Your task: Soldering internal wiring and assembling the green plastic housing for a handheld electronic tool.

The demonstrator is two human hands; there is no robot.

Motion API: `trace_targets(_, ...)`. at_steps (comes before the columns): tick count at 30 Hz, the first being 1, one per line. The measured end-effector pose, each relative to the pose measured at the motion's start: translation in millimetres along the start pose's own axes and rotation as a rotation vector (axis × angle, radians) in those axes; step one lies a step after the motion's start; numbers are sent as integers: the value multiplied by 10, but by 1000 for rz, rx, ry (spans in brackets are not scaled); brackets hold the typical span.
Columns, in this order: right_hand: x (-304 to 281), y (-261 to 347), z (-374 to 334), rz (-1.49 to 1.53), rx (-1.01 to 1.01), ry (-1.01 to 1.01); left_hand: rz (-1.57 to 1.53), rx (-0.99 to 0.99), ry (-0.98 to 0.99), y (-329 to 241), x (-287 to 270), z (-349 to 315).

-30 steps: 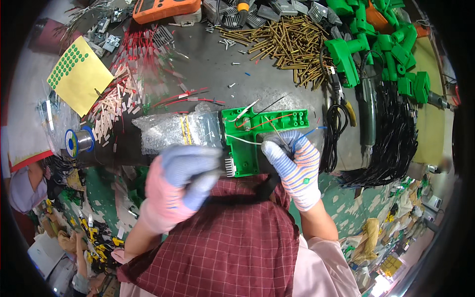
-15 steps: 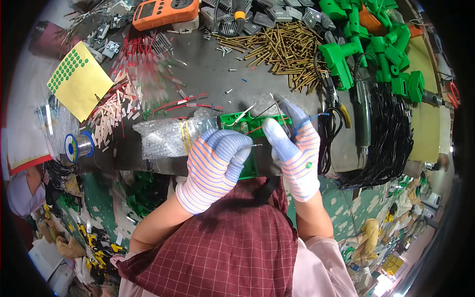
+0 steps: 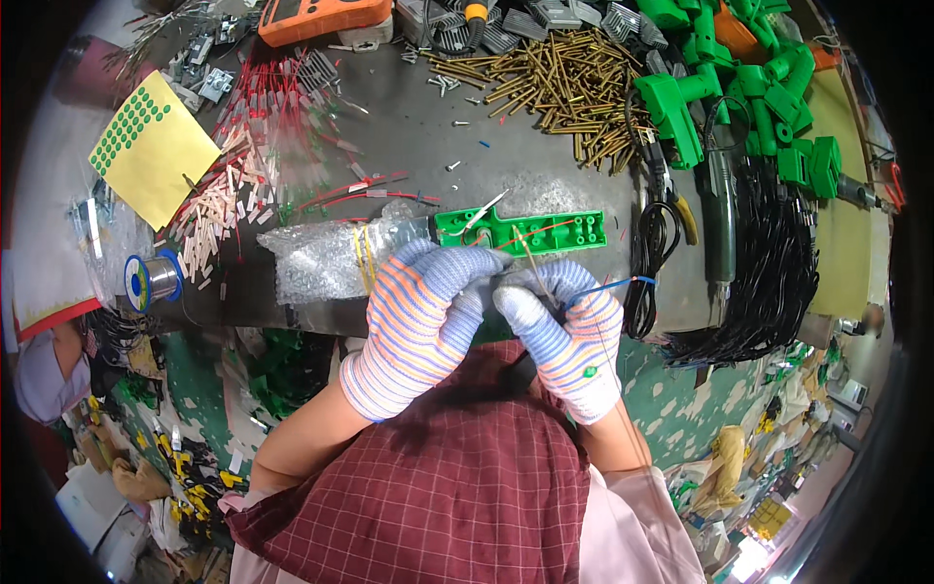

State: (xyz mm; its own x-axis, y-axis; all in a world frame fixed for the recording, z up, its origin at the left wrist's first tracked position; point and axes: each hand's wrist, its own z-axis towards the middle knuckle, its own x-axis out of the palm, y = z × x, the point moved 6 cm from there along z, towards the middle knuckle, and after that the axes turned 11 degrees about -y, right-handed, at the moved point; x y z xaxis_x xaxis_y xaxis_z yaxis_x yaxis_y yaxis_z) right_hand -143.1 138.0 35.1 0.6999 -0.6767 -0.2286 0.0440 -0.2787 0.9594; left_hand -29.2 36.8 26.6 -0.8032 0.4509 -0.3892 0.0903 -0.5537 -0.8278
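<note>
Green plastic, open-faced and threaded with thin wires (image 3: pixel 486 209), the long housing (image 3: pixel 550 242) lies on the dark grey table (image 3: pixel 409 136) just beyond the striped-gloved left hand (image 3: pixel 418 311) and right hand (image 3: pixel 567 336). Both hands' fingers (image 3: pixel 465 266) curl toward their thumbs; whether they grip anything, I cannot tell. Green oval labels (image 3: pixel 131 122) on a yellow sheet (image 3: pixel 170 180) are too small to read.

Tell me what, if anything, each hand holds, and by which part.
The right hand seems to hold a blue wire, which juts out rightward; the gripped part is hidden. Whether the left hand holds anything cannot be told.
</note>
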Motion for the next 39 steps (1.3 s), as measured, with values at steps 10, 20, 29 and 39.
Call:
trace_targets(10,-28,-83,98,100,35,-38,65,26,49,-30,43,39)
trace_targets(20,-325,-234,159,54,56,-122,104,1,54,-31,83,63)
trace_targets(29,-140,-219,146,85,57,73,106,26,51,-54,76,83)
trace_targets(39,-182,-257,73,240,-1,-70,90,19,27,-60,82,79)
